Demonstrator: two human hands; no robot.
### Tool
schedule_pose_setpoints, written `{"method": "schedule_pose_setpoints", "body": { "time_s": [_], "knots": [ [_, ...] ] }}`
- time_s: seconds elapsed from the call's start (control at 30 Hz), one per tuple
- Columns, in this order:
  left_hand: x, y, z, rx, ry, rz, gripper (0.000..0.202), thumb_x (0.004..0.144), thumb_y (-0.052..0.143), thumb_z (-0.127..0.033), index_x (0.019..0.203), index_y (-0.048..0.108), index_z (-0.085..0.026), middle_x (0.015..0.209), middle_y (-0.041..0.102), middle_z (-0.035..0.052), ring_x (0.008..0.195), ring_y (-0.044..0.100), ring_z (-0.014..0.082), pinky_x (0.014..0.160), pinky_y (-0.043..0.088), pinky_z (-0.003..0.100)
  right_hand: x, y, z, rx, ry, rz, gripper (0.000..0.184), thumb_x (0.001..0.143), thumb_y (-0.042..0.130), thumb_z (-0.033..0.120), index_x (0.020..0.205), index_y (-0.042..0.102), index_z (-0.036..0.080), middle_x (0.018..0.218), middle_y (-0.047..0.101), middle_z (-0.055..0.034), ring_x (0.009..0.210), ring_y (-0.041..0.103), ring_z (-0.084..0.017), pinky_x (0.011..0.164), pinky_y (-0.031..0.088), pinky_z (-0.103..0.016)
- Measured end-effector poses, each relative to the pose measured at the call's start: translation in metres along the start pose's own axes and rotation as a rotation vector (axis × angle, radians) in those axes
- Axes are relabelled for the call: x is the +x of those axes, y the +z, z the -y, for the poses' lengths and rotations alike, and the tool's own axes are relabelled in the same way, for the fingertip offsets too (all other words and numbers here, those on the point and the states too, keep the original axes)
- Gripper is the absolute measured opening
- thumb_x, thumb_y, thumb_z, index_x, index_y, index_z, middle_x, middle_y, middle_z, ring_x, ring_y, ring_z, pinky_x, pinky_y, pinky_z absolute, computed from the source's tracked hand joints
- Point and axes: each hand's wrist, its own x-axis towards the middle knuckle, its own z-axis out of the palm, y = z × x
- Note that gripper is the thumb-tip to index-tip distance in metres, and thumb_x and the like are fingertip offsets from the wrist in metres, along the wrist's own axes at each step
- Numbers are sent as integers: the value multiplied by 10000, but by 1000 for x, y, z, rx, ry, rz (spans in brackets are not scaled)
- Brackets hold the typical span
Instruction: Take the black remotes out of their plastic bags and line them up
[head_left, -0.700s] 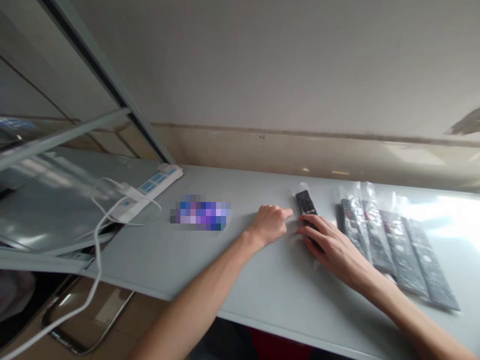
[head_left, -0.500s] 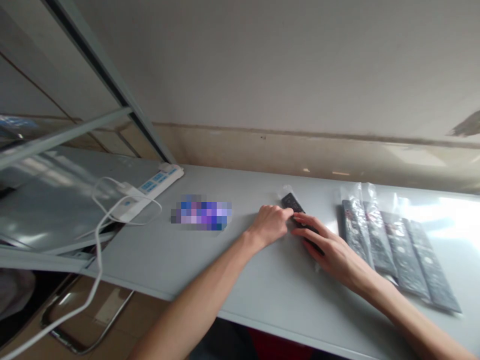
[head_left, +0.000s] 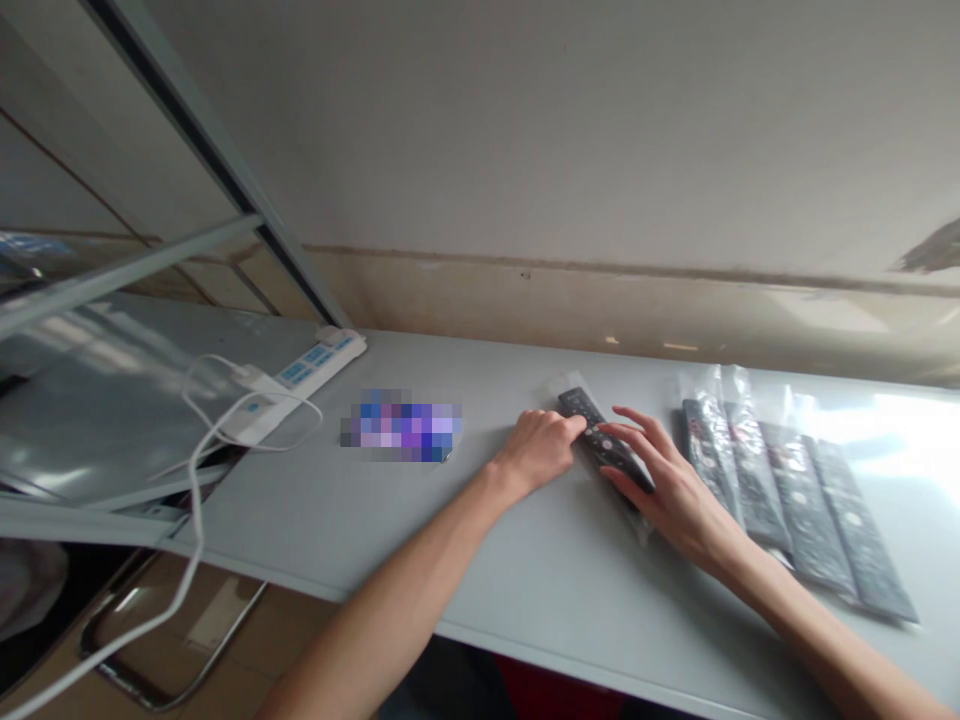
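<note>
A: What's different from half a second back?

B: The bagged remote [head_left: 604, 448] has swung. Its far end now points further left, toward the left hand [head_left: 541, 447], and it lies at a slant on the grey table [head_left: 525, 560], left of the row of bagged remotes [head_left: 787, 490].

A: And the hands?

B: The left hand is loosely curled, knuckles down, fingertips touching the left edge of the remote near its far end. It pins rather than grasps; nothing is enclosed. The right hand [head_left: 671, 475] has lifted its fingers: earlier they lay flat over the remote, now they are spread and arched, fingertips resting on its right side. Open, holding nothing.

A: Meaning?

B: My reading: the remote is being turned and squared between the two hands, not picked up. It is flat on the table, bag flap trailing toward the near edge.

A: Anything else moved?

B: No. The power strip [head_left: 304, 378] and its white cable [head_left: 202, 470] at far left sit as before.
</note>
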Motion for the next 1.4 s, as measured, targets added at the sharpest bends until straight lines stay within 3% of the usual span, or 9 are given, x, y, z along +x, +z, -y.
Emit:
{"method": "schedule_pose_setpoints", "body": {
  "time_s": [0.2,0.37,0.5,0.8,1.4],
  "knots": [
    [0,-1,0,-15,8,-11,305,885,527,-60,1043,733,-221,1016,818,117,994,786,311,842,550,346,-1,-1,-1,-47,90,4,407,1084,506,422,1474,509,305,1539,517,-150,1227,714,-303,1008,617,-467],
    [0,-1,0,-16,3,4,293,877,538,-60,1030,731,-220,1016,816,114,992,779,296,855,547,336,0,-1,-6,-117,162,-13,548,1040,562,548,1495,495,250,1139,710,-108,958,752,-279,822,628,-413],
    [0,1,0,-9,8,-14,306,881,532,-64,1048,736,-220,1021,816,115,983,782,300,849,551,340,0,-3,-5,-152,179,64,624,1025,556,596,1521,474,226,910,711,-55,786,726,-265,700,585,-372],
    [0,0,0,-6,2,-11,317,884,535,-66,1070,735,-226,1025,819,102,990,787,298,835,547,329,1,-6,4,-127,157,86,534,1048,523,489,1519,454,246,995,759,-75,783,738,-256,676,563,-348],
    [1,1,1,-24,0,-30,302,882,529,-66,1029,735,-231,991,817,99,965,784,299,813,538,334,1,-7,5,-151,150,101,475,1051,517,458,1482,486,260,1036,769,-81,813,756,-261,700,576,-356]
  ]
}}
